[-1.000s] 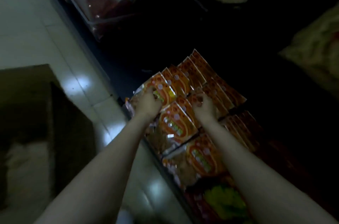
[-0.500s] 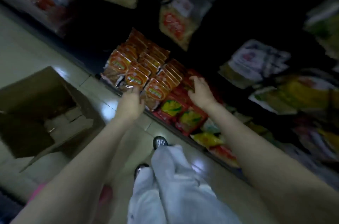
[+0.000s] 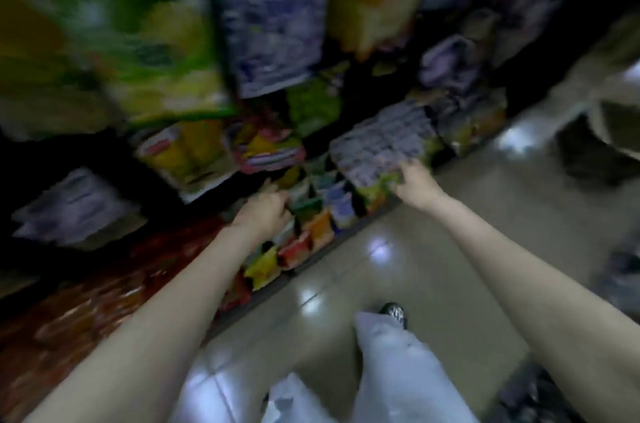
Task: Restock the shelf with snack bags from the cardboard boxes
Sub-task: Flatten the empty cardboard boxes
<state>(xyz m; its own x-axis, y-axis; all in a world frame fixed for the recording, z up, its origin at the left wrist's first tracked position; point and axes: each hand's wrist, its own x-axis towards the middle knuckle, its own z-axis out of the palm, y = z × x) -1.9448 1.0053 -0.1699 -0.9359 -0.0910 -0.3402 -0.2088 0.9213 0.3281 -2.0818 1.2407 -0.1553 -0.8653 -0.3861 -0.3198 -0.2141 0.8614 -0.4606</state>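
**Both hands at the bottom shelf, picture blurred**

The frame is dim and smeared by motion. Both bare arms reach from the lower edge toward the bottom shelf (image 3: 311,261), whose front edge runs diagonally from lower left to the right of centre.

The left hand (image 3: 261,214), just left of centre, has its fingers curled at the row of small bags (image 3: 304,242), coloured yellow, red, orange and green, that stand along the shelf edge. Whether it holds one cannot be told through the blur.

The right hand (image 3: 414,185), right of centre, lies at the lower corner of a block of purple-grey bags (image 3: 377,143) with its fingers bent onto them. Whether it grips a bag or only touches the stack cannot be told.

Bigger bags fill the upper half: a green and yellow bag (image 3: 138,41) at upper left and a purple-white bag (image 3: 270,17) at top centre.

The glossy tiled floor (image 3: 467,232) takes the lower right. Pale trouser legs (image 3: 391,370) and a dark shoe (image 3: 393,311) show at bottom centre. A brownish shape at the far right edge may be a box (image 3: 613,131), too blurred to be sure.
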